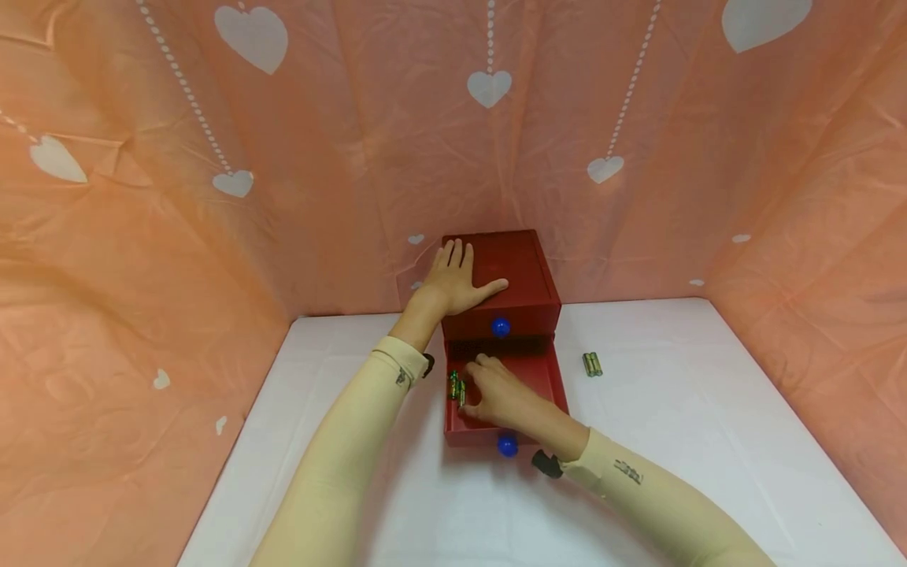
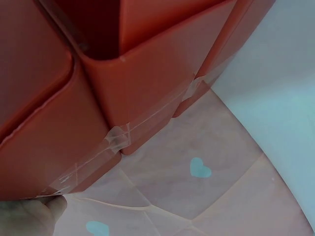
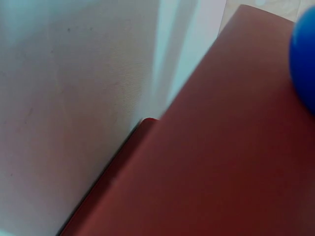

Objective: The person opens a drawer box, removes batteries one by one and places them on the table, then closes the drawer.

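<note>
A red drawer cabinet [image 1: 510, 260] stands at the back of the table, its lower drawer [image 1: 542, 382] pulled out. My left hand [image 1: 455, 285] rests flat on the cabinet top, fingers spread and thumb out to the right. In the left wrist view, part of that hand [image 2: 29, 216] shows beside the cabinet's taped side. My right hand [image 1: 499, 394] reaches into the drawer, thumb and fingers apart around the nearer green batteries [image 1: 462, 394]. More batteries [image 1: 453, 384] lie along the drawer's left wall. The right wrist view shows a red panel and a blue knob [image 3: 305, 59], without the hand.
Two batteries [image 1: 592, 364] lie side by side on the white table [image 1: 659, 441], right of the cabinet. Blue knobs sit on the upper drawer [image 1: 534, 319] and the lower drawer's front. An orange curtain [image 1: 354, 157] with white hearts surrounds the table's back and sides.
</note>
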